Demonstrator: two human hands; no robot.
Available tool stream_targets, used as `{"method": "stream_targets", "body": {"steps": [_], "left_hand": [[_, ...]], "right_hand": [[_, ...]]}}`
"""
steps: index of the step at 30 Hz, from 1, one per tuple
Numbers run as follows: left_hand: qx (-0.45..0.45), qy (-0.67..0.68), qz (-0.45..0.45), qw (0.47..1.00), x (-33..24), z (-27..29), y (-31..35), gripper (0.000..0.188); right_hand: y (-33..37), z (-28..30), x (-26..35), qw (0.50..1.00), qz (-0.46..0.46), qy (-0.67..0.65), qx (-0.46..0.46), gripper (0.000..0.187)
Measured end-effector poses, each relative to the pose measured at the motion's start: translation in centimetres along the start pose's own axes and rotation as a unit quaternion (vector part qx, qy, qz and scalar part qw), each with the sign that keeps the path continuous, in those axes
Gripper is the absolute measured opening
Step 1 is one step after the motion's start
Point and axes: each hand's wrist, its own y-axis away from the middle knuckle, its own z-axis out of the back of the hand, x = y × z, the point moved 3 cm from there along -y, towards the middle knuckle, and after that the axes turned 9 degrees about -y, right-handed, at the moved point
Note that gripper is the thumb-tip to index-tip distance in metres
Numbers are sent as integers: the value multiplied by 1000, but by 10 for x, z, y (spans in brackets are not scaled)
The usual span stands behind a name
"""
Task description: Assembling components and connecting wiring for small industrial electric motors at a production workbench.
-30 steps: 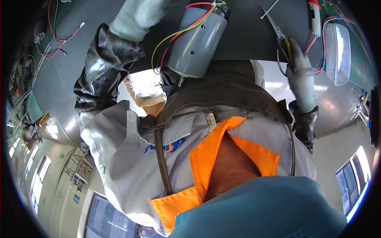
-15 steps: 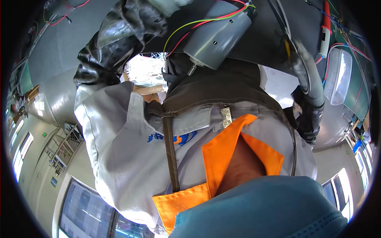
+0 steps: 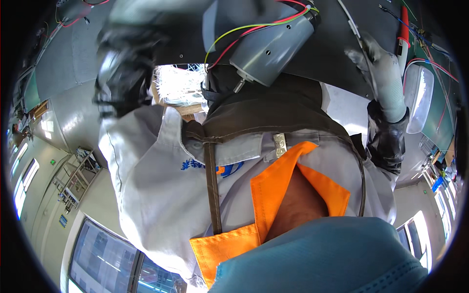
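A grey cylindrical motor (image 3: 273,53) lies near the table edge closest to my body, its thin metal shaft pointing toward me. Red and yellow-green wires (image 3: 244,30) loop from its far end over its side. My left hand (image 3: 141,10), in a light glove, is at the top edge left of the motor; its fingers are smeared by motion and partly out of frame. A blurred blue-grey strip (image 3: 209,31) shows beside it. To the motor's right, my gloved right hand (image 3: 383,68) is closed around a grey cable (image 3: 352,23), with one finger sticking out to the left.
The dark tabletop (image 3: 190,51) extends under the motor. Right of my right hand are a red-and-white pen-shaped probe (image 3: 403,41), a pale translucent oblong case (image 3: 418,100) and loose wires. A container of bright shredded strands (image 3: 178,85) stands below the table edge.
My left hand has swung up and left, away from the motor, and is blurred. My right hand has risen and turned along the cable. The motor looks nearly unmoved.
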Motion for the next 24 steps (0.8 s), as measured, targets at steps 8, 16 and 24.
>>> {"method": "stream_targets", "body": {"steps": [8,16,24], "left_hand": [[-86,-379,277,879,-18,-134,45,116],[-422,-404,144,799,50,-26,-23,66],[-465,92,265,840,28,-27,23,64]], "right_hand": [[-4,-55,14,906,-13,-364,215,43],[-155,-48,50,837,351,-412,-82,33],[-71,16,-43,907,233,-287,-202,25]]}}
